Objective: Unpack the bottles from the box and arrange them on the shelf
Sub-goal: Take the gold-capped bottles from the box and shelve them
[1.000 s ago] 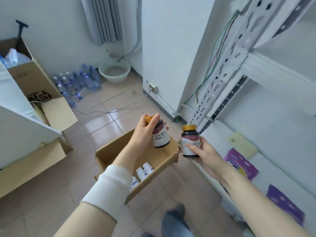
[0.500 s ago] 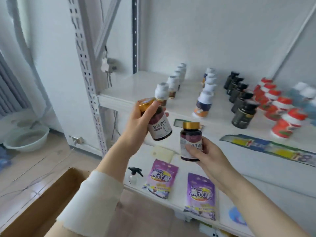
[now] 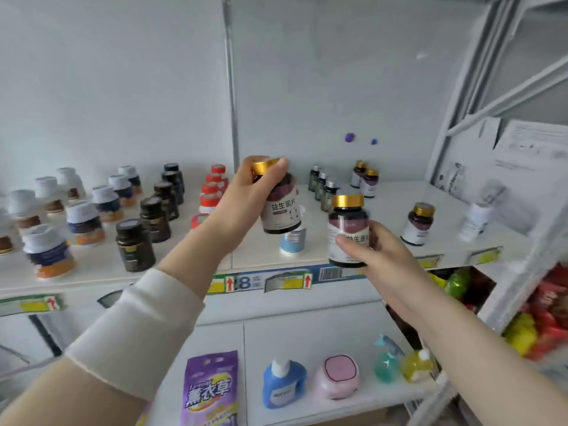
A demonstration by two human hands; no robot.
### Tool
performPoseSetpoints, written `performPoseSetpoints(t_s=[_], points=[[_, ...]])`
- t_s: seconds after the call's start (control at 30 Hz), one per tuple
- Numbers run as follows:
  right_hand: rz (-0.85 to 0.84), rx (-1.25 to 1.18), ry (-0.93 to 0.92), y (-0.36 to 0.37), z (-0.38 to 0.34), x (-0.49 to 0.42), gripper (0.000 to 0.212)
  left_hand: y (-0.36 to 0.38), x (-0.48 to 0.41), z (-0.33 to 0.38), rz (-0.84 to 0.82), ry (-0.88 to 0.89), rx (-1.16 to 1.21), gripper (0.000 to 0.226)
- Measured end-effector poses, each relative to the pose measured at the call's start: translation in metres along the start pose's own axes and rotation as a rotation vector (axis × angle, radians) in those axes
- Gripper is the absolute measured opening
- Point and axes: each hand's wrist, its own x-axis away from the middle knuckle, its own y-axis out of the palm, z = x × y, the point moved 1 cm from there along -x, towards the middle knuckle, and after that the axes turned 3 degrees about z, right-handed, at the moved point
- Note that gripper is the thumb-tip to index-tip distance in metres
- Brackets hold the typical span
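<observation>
The left hand (image 3: 246, 192), extended from a white sleeve (image 3: 135, 333), was curled round the upper part of a dark, gold-capped bottle, the tilted bottle (image 3: 281, 210). This was held above the middle of the shelf (image 3: 261, 256) with its cap leaning to the left. The right hand (image 3: 378, 250) gripped a second bottle of the same kind, the upright bottle (image 3: 347, 229), with the thumb laid across the label. It was held vertically before the near edge of the shelf, to the right of the tilted bottle and lower, the two being near but apart. On the shelf, white-capped bottles (image 3: 49, 253) were grouped at the left, with black bottles (image 3: 133, 244) to their right and a row of red-capped bottles (image 3: 212, 189) running to the far side. Two matching gold-capped bottles (image 3: 365, 178) stood at the far right, and a single gold-capped bottle (image 3: 419, 224) stood alone nearer the right end. A pale blue bottle (image 3: 293, 241) was partly hidden behind the tilted bottle. A price strip (image 3: 261, 281) ran along the near edge. On the lower shelf (image 3: 307, 333) lay a purple pouch (image 3: 210, 392), beside a blue detergent bottle (image 3: 282, 384) and a pink container (image 3: 338, 376).
</observation>
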Motion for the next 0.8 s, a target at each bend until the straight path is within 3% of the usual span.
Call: performPoseSetpoints(t_s=[0.1, 0.17, 0.27, 0.37, 0.53, 0.67, 0.8], points=[[0.069, 0.011, -0.011, -0.051, -0.003, -0.023, 0.058, 0.057, -0.036, -0.007, -0.076, 0.007, -0.057, 0.048], [0.106, 0.024, -0.022, -0.082, -0.004, -0.044, 0.060, 0.091, -0.061, -0.010, -0.133, 0.027, -0.116, 0.051], [0.141, 0.021, -0.041, -0.124, -0.009, -0.085, 0.056, 0.133, -0.105, -0.020, -0.241, 0.066, -0.184, 0.029], [0.160, 0.082, -0.054, -0.157, -0.012, -0.130, 0.076, 0.166, -0.155, -0.037, -0.267, 0.065, -0.233, 0.020], [0.125, 0.214, 0.062, -0.196, 0.011, -0.205, 0.049, 0.211, -0.235, -0.079, -0.304, 0.020, -0.428, 0.044], [0.089, 0.365, 0.158, -0.214, 0.036, -0.251, 0.057, 0.237, -0.277, -0.115, -0.403, -0.007, -0.641, 0.050], [-0.048, 0.489, 0.238, -0.215, 0.053, -0.283, 0.069, 0.251, -0.302, -0.144, -0.483, -0.083, -0.810, 0.048]])
